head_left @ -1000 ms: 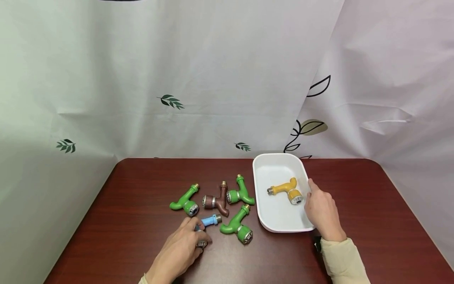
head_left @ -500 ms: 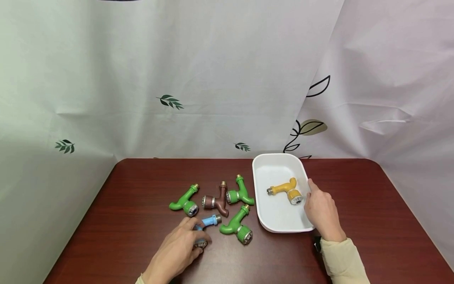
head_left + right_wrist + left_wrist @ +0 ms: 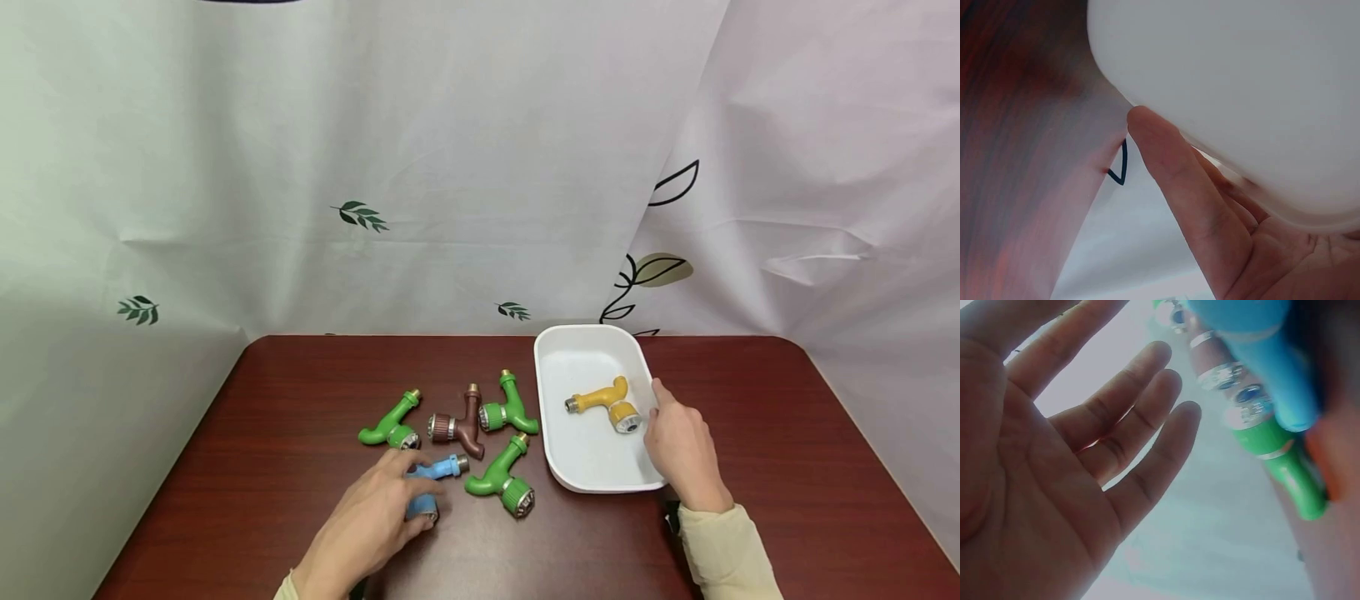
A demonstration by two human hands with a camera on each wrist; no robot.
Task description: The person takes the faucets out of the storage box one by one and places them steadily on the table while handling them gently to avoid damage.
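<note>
My left hand (image 3: pixel 371 512) grips a blue faucet (image 3: pixel 442 467), its thumb and fingers on either side of the knob, which they partly cover. In the left wrist view the blue faucet (image 3: pixel 1254 344) shows beyond the palm, with the lower fingers spread and off it. My right hand (image 3: pixel 684 446) holds the right rim of a white tray (image 3: pixel 546 442), index finger stretched along the edge. Inside the tray lies a yellow faucet (image 3: pixel 603 396). The right wrist view has a fingertip (image 3: pixel 1141 119) right at the wall of the tray (image 3: pixel 1229 75).
Around the blue faucet on the dark red table (image 3: pixel 315 375) lie a brown faucet (image 3: pixel 468 425), and green faucets at the left (image 3: pixel 390 423), at the back (image 3: pixel 513 408) and at the front right (image 3: pixel 501 475). A white patterned sheet (image 3: pixel 450 167) hangs behind.
The left hand has shifted slightly left, and the blue faucet's knob has turned so more of its blue side shows. The right hand and the tray have stayed put.
</note>
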